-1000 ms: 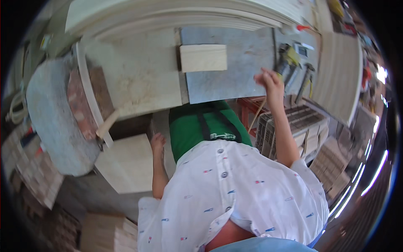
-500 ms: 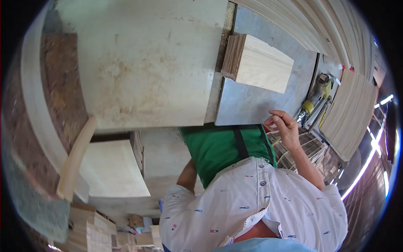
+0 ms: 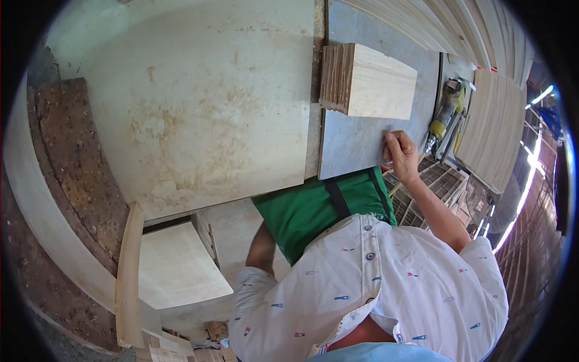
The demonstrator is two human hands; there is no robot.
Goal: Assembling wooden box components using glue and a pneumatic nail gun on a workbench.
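Right of centre in the frame, the right hand (image 3: 399,154) rests with curled fingers on the near edge of the grey surface (image 3: 353,151), grasping nothing that shows, just below a stack of pale wooden boards (image 3: 377,84) lying in the upper right. Lower down, the left arm reaches under the green apron (image 3: 313,208), so whether that hand holds anything cannot be told, and a yellow power tool (image 3: 443,117) lies at the right beside the surface.
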